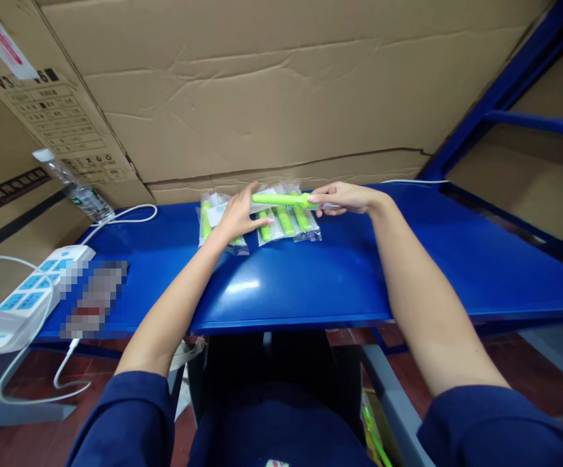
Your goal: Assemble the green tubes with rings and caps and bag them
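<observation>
Between my two hands is a bright green stick-like item [281, 200] in a clear bag, lying level above the other packs. My right hand [342, 198] pinches its right end. My left hand [240, 214] is at its left end, thumb spread away from the fingers; whether it touches the item is unclear. Under and beside my hands, several clear bags with green items lie at the back of the blue table [286, 279]: one pack [206, 217] is partly behind my left hand, another [285, 222] is below the raised item.
Cardboard [286, 97] stands behind the table. At the left are a plastic bottle [80, 191], a white power strip [43, 285] with cables, and a blurred-out phone-like object [96, 298]. A blue metal frame [480, 110] rises at the right.
</observation>
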`<state>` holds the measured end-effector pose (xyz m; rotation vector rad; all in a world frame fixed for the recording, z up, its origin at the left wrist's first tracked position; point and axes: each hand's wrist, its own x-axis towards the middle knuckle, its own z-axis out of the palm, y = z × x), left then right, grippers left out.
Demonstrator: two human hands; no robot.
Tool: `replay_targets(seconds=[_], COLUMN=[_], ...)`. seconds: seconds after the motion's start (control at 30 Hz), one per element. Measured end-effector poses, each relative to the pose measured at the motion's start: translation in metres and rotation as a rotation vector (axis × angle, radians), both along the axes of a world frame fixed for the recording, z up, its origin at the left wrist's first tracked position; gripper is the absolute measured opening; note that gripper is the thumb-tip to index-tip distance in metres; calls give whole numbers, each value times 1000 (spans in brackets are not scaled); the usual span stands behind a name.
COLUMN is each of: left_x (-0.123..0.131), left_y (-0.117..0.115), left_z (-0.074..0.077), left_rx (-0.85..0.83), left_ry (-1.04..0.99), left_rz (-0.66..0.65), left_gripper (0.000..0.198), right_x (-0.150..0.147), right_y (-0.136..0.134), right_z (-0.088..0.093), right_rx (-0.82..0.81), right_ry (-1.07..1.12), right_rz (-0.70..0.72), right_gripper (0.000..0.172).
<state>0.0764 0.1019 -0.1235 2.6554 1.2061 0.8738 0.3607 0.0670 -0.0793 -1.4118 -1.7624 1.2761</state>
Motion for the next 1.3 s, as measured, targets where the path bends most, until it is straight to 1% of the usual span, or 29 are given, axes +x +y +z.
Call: replay_targets(seconds=[0.07,0.17,0.3,0.4,0.5,0.6,0.7,0.8,0.9,1.03,1.13,1.2,1.3], left_x=[-5,-9,-9,-7,-7,-9,-12,-15,-16,-17,-18,-19,-20], left_y=[2,2,-2,-3,-1,2,5,8,11,14,14,13,12], left_z=[-3,-4,0,0,-3,-6,-7,-6,-4,-1,1,2,3], left_rx=[-81,-132,-61,-14,4,-26,-47,-56,-82,-122,-127,-143,-184], left_ry=[94,159,181,194,176,163,154,133,102,63,31,27,18], left_rz=[62,94,120,160,217,240,237,235,220,209,199,165,67], left_gripper=[94,84,69,58,54,57,62,60,52,33,30,32,36], right_x=[10,27,48,57,59,58,57,58,57,52,49,45,33], right_y=[1,3,6,8,8,8,8,7,6,4,4,4,4], right_z=[-1,-5,-11,-14,-15,-15,-13,-12,-11,-11,-10,-9,-7], right_rx=[3,14,41,53,54,60,62,64,73,71,74,85,83], right_ry=[2,-26,-71,-115,-185,-233,-259,-269,-275,-292,-279,-260,-227], right_rz=[-35,-89,-145,-145,-137,-148,-161,-197,-199,-160,-136,-110,-65], right_gripper=[37,36,38,44,49,51,52,50,49,51,52,52,49])
